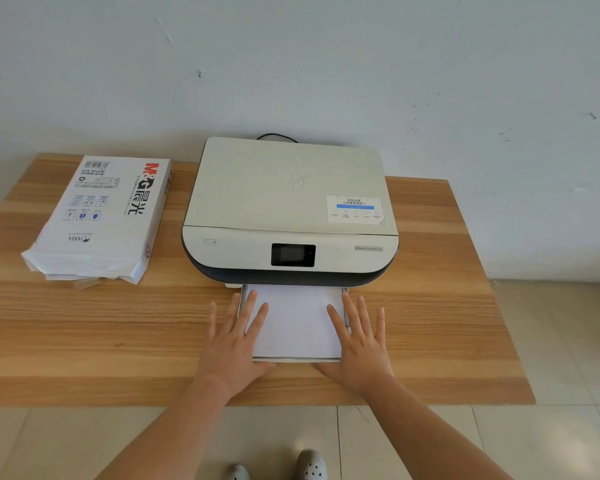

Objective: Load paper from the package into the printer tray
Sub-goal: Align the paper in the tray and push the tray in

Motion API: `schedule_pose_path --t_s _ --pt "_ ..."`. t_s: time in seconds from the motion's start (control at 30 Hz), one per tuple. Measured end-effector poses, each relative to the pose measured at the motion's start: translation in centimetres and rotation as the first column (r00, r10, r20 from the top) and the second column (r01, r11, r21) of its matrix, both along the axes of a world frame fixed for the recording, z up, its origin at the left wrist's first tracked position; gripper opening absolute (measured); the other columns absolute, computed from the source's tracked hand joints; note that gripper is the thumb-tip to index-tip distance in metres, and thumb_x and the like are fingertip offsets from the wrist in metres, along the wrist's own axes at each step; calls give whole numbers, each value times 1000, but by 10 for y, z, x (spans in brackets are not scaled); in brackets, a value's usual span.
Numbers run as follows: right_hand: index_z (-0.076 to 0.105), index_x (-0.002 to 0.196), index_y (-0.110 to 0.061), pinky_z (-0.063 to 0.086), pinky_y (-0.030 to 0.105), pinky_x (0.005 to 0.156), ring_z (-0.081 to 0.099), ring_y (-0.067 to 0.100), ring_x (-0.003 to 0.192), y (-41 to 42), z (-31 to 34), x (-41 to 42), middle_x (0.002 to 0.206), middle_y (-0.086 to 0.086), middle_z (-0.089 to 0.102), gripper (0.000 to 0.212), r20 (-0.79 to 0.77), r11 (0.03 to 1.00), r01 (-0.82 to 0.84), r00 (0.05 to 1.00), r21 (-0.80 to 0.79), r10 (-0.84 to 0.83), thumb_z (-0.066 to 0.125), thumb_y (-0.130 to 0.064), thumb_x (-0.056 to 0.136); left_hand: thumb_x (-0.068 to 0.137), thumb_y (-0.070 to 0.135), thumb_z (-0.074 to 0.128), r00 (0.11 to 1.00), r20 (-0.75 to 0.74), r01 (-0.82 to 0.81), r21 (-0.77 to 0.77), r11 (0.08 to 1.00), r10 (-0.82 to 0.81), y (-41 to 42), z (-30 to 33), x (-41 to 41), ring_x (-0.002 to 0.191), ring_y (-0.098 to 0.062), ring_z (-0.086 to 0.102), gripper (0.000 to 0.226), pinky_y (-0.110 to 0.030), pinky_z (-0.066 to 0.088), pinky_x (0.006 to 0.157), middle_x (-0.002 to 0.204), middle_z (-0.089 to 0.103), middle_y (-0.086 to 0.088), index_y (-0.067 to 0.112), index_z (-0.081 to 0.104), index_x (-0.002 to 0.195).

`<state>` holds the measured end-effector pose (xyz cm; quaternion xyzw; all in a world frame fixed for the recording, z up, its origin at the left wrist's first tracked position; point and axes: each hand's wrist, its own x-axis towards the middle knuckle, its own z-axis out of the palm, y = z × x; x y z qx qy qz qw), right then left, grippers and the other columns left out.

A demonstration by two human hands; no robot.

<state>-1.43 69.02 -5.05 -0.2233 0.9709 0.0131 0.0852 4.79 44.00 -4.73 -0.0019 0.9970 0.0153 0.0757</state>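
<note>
Wall [326, 64]: pale, matte, scuffed, fills the upper half of the frame. Tiled floor [551, 341]: glossy beige squares, lower and right edges.

Table [84, 323]: wood-grain laminate in light and dark bands, flat rectangle across the middle.

Printer [288, 199]: centre frame, cream smooth plastic lid, rounded corners, dark curved front band, small black screen [293, 255] mid-front, white sticker [355, 209] with blue bar on lid's right corner. Black cable [278, 136] loops behind it.

Paper package [97, 216]: left of frame, well apart from printer, white glossy wrapper with red/black print, lying flat; near end torn open and crumpled, sheet edges showing.

Paper tray [293, 359]: pulled out from under printer's front, thin pale plastic rim. Paper stack [295, 323] lies flat in it, white, matte, rectangular, centre-lower frame.

Left hand [238, 341]: palm down, fingers straight and spread, the two inner fingertips lying on the stack's left margin, the rest over the tray's left rail and table. Right hand [357, 341]: same pose mirrored, inner finger on the stack's right margin, others across the right rail. Neither curls round anything; stack sits between the palms.

Grey perforated clogs [310, 464] at bottom edge.
</note>
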Motion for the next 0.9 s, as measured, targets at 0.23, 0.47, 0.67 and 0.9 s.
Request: schedule_pose_path --t_s 0.23,0.47,0.67,0.9 --pt "8 154 -28 -3 63 115 -6 37 149 -10 7 -26 164 11 -2 111 -54 1000 -6 999 24 7 52 -81 66 66 77 58 1000 -16 -7 -67 998 6 0 4 -29 147 -31 -11 118 -62 -6 115 159 -23 -5 29 -10 149" --pt "0 153 -22 -2 65 115 -14 37 148 -22 11 -51 163 13 -12 114 -96 997 -20 995 76 27 57 -77 70 76 74 51 1000 -11 4 -159 987 -6 -3 14 -56 143 -34 -25 112 -65 -10 111 155 -33 -9 25 -20 147" --pt "-11 153 -27 -8 63 115 -22 36 146 -26 13 -69 160 11 -23 114 -93 995 2 996 96 7 57 -74 73 71 72 60 1000 -29 -6 -135 991 2 -10 15 -74 145 -32 -19 117 -63 -9 113 158 -26 -7 24 -12 150" --pt "-4 153 -27 -5 62 117 -16 36 148 -27 14 -89 162 11 -16 117 -117 997 -7 993 72 16 63 -72 69 75 72 56 999 -32 -9 -161 987 3 -22 14 -89 144 -33 -25 112 -63 -9 114 156 -32 -8 26 -16 149"
